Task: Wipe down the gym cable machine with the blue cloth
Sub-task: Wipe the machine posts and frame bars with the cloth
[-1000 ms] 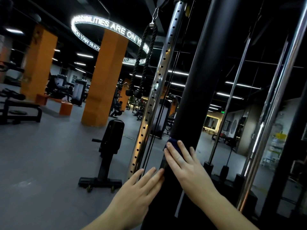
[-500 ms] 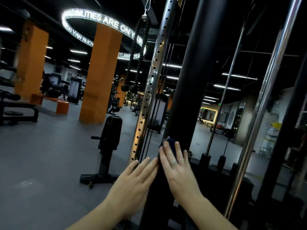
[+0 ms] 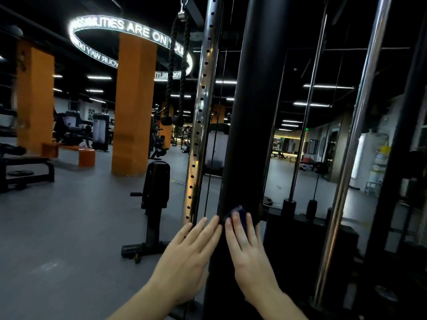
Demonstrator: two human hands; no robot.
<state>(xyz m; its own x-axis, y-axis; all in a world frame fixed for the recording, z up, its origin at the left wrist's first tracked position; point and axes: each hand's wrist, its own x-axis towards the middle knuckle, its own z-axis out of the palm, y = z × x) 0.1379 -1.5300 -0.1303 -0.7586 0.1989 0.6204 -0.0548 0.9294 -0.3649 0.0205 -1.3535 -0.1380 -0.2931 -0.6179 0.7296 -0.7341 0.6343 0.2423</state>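
From the head view, I have the blue cloth (image 3: 240, 214) just below the middle of the frame, pinned flat against the front of the black upright column (image 3: 254, 112) of the cable machine. My right hand (image 3: 250, 250) covers most of it, so only a dark blue edge shows above the fingertips. The right fingers (image 3: 238, 225) are straight and lightly spread, pressing the cloth to the column rather than pinching it. My left hand (image 3: 193, 255) lies just beside, on the column's left edge, its fingers (image 3: 204, 229) straight and close together, holding nothing; I cannot tell whether it touches the thin cable (image 3: 211, 158) running past it. The column's long axis runs from the bottom of the frame up past the top, leaning slightly right, and both forearms come up from the bottom edge roughly along it. The right hand is the one on the cloth, so I judge the coming stroke must follow that axis. The perforated chrome rail (image 3: 203, 100) stands just left of the column, unwiped from what I can see.
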